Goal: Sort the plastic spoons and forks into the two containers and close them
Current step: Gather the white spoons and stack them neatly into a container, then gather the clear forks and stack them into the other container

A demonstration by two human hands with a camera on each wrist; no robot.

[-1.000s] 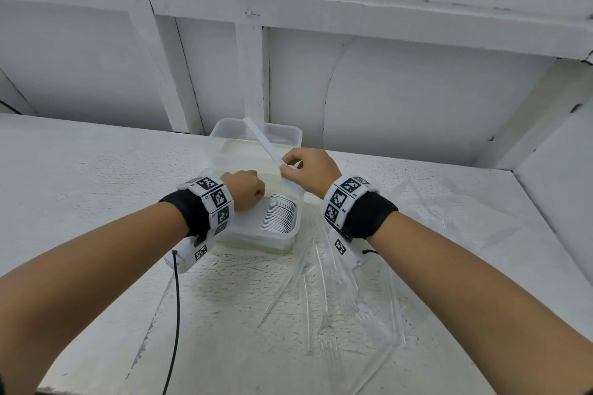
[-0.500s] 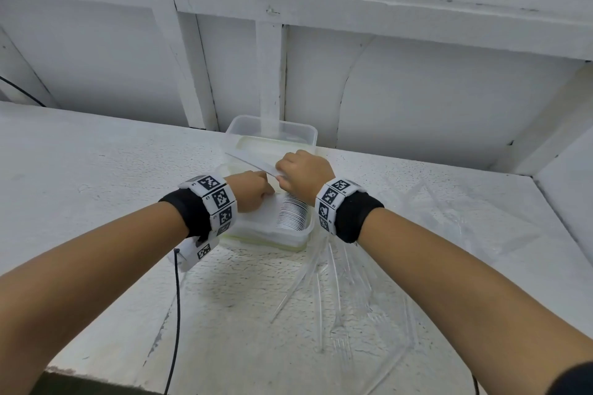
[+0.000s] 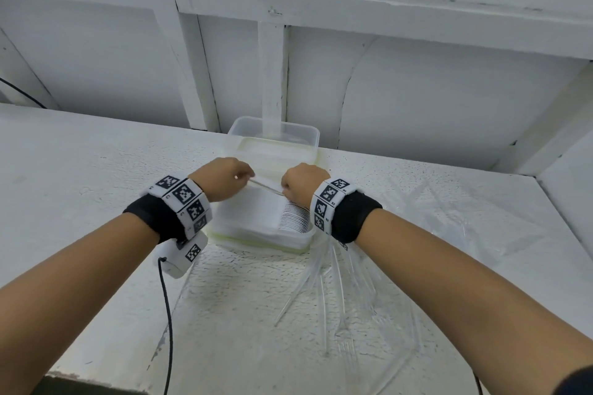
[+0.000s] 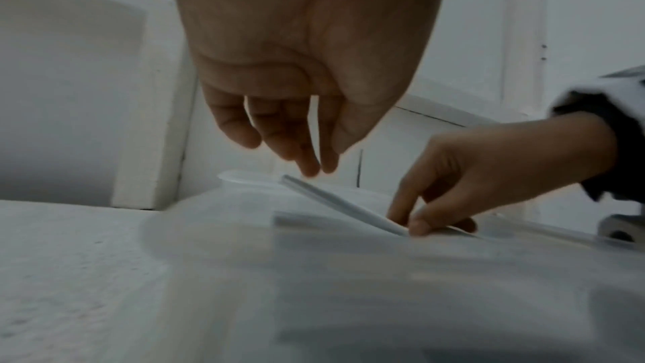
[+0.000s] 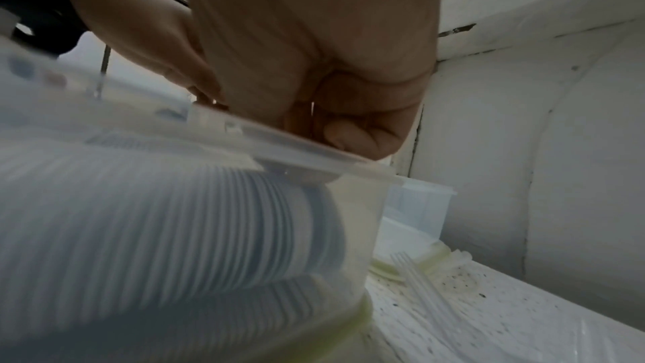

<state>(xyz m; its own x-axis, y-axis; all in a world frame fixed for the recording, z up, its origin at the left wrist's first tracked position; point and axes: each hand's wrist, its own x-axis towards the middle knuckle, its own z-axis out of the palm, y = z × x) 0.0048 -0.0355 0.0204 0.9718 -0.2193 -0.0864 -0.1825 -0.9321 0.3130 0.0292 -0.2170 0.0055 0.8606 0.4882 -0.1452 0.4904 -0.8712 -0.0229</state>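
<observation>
The near clear container (image 3: pixel 256 231) holds a packed row of plastic spoons (image 3: pixel 293 218). Above it a clear lid (image 3: pixel 267 187) hangs a little tilted. My right hand (image 3: pixel 303 184) pinches the lid's right edge between thumb and fingers (image 4: pixel 418 224). My left hand (image 3: pixel 224 181) hovers at the lid's left corner (image 4: pixel 289 180) with loose fingers (image 4: pixel 307 164) that hold nothing. The right wrist view shows the spoons (image 5: pixel 209 217) through the container wall, under the lid (image 5: pixel 296 148). Loose clear forks (image 3: pixel 324 298) lie on the table near my right forearm.
A second clear container (image 3: pixel 276 133) stands open against the back wall, with a yellow-rimmed lid (image 3: pixel 276 154) in front of it. A crumpled clear plastic bag (image 3: pixel 449 218) lies at the right. A black cable (image 3: pixel 167 314) runs off the table's front edge.
My right hand has swung the lid down from steeply raised to almost flat over the near container. My left hand has left the container's side and risen to the lid's left corner.
</observation>
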